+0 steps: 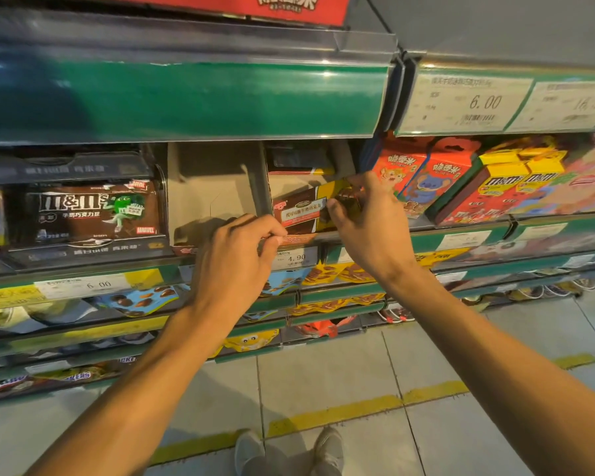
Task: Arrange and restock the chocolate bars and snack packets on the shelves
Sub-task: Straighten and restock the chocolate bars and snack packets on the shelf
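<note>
Both hands at cardboard display tray (217,187) on shelf. Right hand (368,218) pinching chocolate bar (303,211) just right of tray; left hand (241,249) curled on tray's front lip. Bar likely light, stiff, snappable; hold by edges.

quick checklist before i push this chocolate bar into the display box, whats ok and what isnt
1. Right hand has a grip on the chocolate bar: ok, thumb and fingers pinch its right end.
2. Left hand steadying the front lip of the display box: ok, fingers curl on the edge.
3. Room behind the bar in the box: cannot tell, hidden.
4. Neighbouring cardboard box looks empty, needs stock: not ok.
5. Price tag readable: ok.
</note>
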A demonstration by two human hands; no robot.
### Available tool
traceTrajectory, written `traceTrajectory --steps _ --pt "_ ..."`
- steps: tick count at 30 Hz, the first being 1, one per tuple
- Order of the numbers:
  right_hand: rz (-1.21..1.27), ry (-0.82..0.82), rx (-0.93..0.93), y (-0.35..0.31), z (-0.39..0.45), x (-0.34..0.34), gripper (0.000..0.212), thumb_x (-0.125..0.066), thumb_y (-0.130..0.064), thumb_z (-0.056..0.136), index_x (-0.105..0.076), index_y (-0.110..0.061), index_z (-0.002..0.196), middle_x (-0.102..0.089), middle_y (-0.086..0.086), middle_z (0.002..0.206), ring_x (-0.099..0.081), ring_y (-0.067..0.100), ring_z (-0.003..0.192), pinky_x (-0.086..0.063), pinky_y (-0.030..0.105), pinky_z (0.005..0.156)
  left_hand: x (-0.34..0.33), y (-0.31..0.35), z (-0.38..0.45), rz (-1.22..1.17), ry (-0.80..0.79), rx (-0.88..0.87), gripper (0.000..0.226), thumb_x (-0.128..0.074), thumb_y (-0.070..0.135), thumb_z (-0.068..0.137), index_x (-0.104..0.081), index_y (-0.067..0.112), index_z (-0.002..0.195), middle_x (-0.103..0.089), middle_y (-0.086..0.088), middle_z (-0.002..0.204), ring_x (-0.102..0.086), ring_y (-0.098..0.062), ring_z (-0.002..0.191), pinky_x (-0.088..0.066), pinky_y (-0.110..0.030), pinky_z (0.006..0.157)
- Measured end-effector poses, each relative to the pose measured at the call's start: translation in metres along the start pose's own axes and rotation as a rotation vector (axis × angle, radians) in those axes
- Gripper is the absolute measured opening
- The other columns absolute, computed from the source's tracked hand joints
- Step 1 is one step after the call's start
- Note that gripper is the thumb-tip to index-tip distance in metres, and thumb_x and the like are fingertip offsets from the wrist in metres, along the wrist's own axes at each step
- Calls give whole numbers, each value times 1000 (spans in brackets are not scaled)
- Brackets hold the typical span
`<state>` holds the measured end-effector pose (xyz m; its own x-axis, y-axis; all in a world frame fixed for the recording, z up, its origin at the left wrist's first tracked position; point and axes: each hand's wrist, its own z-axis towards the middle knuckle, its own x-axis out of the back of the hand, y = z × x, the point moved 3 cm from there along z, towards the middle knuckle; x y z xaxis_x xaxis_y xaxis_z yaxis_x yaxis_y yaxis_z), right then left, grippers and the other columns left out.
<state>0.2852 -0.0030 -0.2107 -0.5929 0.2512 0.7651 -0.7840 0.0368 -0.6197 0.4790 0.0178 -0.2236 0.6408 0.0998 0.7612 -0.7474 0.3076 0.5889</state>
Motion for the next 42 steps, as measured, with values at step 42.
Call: traceTrajectory --steps 42 --pt "-391 -532 207 -31 110 -56 57 -66 -32 93 -43 -16 144 -52 13 139 -48 33 128 -39 36 106 -1 -2 2 28 -30 43 2 -63 30 92 -62 32 92 -67 14 96 -62 -12 87 -55 -34 65"
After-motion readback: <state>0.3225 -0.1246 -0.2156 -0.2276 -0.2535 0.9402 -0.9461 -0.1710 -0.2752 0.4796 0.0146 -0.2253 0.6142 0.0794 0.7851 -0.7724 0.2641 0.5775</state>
